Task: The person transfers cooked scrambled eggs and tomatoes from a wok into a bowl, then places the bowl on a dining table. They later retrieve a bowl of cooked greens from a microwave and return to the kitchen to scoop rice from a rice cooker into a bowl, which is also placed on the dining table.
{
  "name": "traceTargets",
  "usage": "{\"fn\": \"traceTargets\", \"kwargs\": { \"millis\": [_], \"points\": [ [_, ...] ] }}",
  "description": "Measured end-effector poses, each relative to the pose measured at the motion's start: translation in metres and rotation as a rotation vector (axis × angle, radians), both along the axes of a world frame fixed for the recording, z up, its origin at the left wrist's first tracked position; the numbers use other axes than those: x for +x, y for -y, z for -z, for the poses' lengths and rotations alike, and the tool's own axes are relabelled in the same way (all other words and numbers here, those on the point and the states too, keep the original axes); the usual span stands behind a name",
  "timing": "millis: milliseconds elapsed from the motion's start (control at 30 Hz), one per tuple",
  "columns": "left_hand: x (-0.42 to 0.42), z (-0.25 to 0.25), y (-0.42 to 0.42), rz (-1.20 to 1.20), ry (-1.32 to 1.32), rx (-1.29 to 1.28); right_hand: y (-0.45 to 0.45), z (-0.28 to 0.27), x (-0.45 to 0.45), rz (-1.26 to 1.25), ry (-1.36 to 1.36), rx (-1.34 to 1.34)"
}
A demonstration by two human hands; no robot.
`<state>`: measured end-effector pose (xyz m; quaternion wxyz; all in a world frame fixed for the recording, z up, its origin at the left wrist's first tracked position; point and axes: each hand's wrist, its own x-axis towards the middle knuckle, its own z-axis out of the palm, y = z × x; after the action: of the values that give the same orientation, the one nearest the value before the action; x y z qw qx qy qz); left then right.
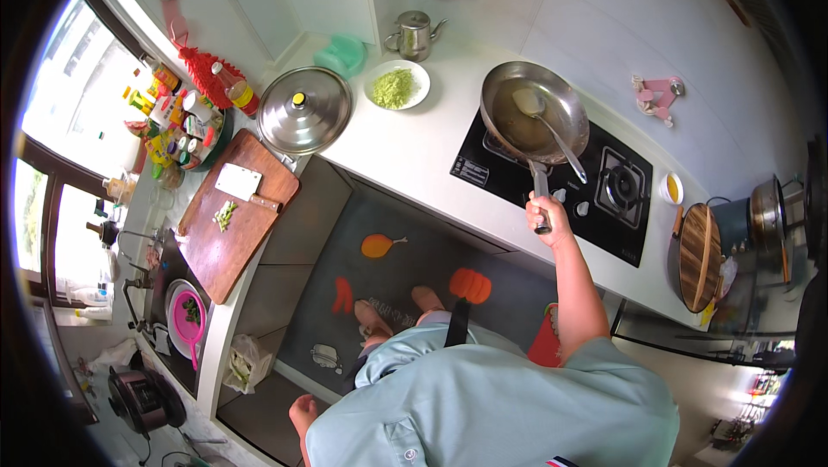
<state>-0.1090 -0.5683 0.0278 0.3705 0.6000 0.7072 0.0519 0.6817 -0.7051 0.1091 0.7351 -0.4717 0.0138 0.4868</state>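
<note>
My right hand grips the handle of a steel frying pan, which rests over the left burner of a black gas hob. Cloudy yellowish liquid covers part of the pan's bottom. A metal ladle leans in it, its bowl in the liquid and its handle across the near rim. Low at my left side, my left hand hangs with fingers curled, and I see nothing in it. Beyond the hob's left side stands a white plate of chopped pale green food.
A domed steel lid lies beside a wooden cutting board, which bears a cleaver and chopped green pieces. Behind are a steel kettle and seasoning bottles. Right of the hob sit a small bowl and a wok with a wooden lid.
</note>
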Motion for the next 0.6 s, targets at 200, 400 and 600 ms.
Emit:
{"fn": "traceTargets", "kwargs": {
  "millis": [200,400,600],
  "points": [
    [0.022,-0.010,0.020,0.094,-0.014,-0.006,-0.008,0.011,0.008,0.036,0.006,-0.017],
    [0.068,-0.056,0.052,0.116,-0.041,-0.048,-0.021,0.016,-0.010,0.165,-0.080,0.179],
    [0.104,-0.076,0.055,0.163,-0.065,-0.148,-0.027,0.136,-0.098,-0.014,-0.356,-0.101]
  ]
}}
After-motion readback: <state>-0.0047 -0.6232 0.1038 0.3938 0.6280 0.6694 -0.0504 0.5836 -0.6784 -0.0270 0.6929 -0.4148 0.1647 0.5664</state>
